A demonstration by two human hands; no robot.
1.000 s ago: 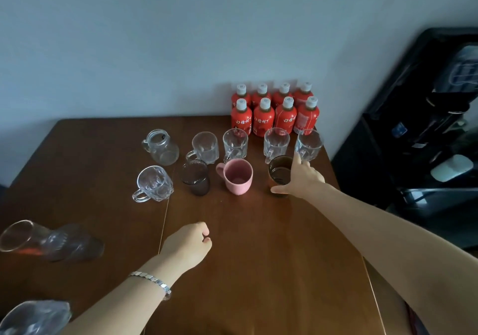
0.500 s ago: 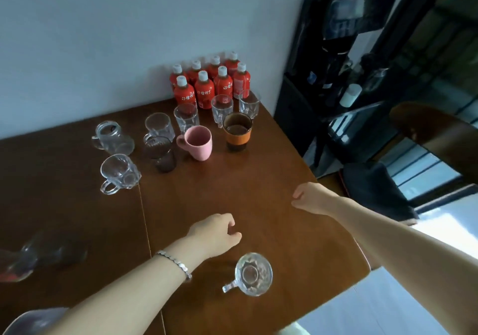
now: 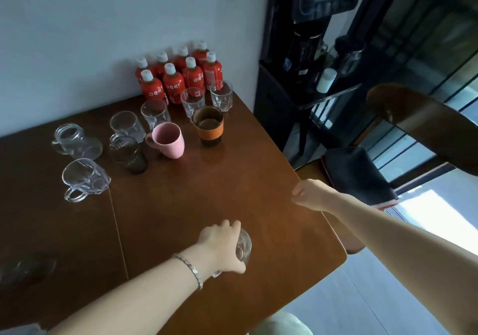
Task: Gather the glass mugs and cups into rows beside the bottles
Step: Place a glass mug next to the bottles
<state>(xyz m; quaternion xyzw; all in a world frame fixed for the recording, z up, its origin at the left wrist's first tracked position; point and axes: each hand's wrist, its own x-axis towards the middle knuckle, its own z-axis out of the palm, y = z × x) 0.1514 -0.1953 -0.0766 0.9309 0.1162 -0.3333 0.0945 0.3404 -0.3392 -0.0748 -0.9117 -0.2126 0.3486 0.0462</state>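
Note:
Several red bottles with white caps stand against the wall at the table's far side. In front of them stand clear glass cups, a brown cup with an orange band, a pink mug, a dark glass and clear mugs further left. My left hand is closed over a small clear glass mug near the table's front. My right hand hovers loosely curled at the table's right edge, holding nothing.
The brown wooden table has a seam on its left part and a rounded front right corner. A black water dispenser stands right of it. A wooden chair with a dark cushion sits further right. A blurred glass lies at the left.
My right hand let go of the brown cup and drew back to the table's right edge. My left hand moved onto the small glass mug and closed on it. The view swung right.

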